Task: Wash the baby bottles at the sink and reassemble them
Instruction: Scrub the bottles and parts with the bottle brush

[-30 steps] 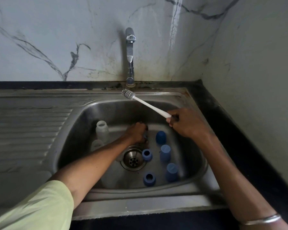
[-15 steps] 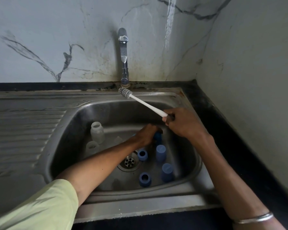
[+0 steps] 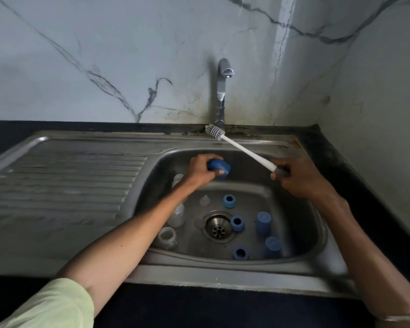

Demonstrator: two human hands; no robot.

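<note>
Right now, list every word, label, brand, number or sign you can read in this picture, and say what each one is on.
None can be read.
Blue cap in the left hand: plain, no print shows.
Bottle brush in the right hand: white handle, no marking shows.
Clear bottles in the sink: any markings too faint and blurred to read.
Tap: bare metal, no brand visible.

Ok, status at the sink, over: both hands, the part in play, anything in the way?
Left hand holds blue cap above basin. Right hand holds bottle brush, bristles up by tap. Tap dry; nothing between brush and cap.
</note>
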